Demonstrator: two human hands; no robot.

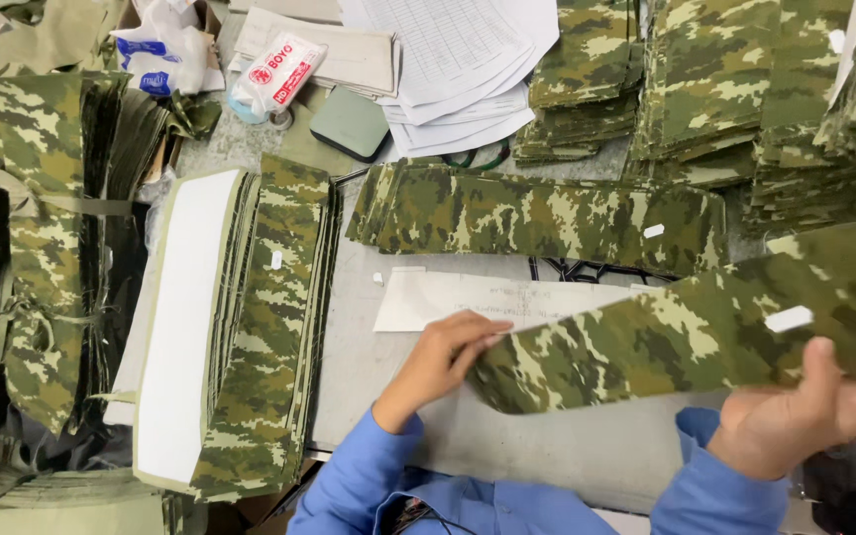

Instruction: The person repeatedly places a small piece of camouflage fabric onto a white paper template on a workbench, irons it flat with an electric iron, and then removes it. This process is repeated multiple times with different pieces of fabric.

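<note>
Camouflage strip, above the desk at 3 o'clock: light, limp cloth. Left hand pinches its near end; right hand is closed on the far end. Hold it by the ends.

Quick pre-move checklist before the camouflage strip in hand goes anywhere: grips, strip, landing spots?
1. Left hand pinches the camouflage fabric strip at its near end: ok.
2. Right hand supports the strip's other end, thumb on top: ok.
3. Strip lifted off the grey table, spanning both hands: ok.
4. White sticker on the strip faces up: ok.
5. Paper sheet on the table partly hidden by strip and hand: not ok.
6. How many layers the hands hold: cannot tell.
</note>
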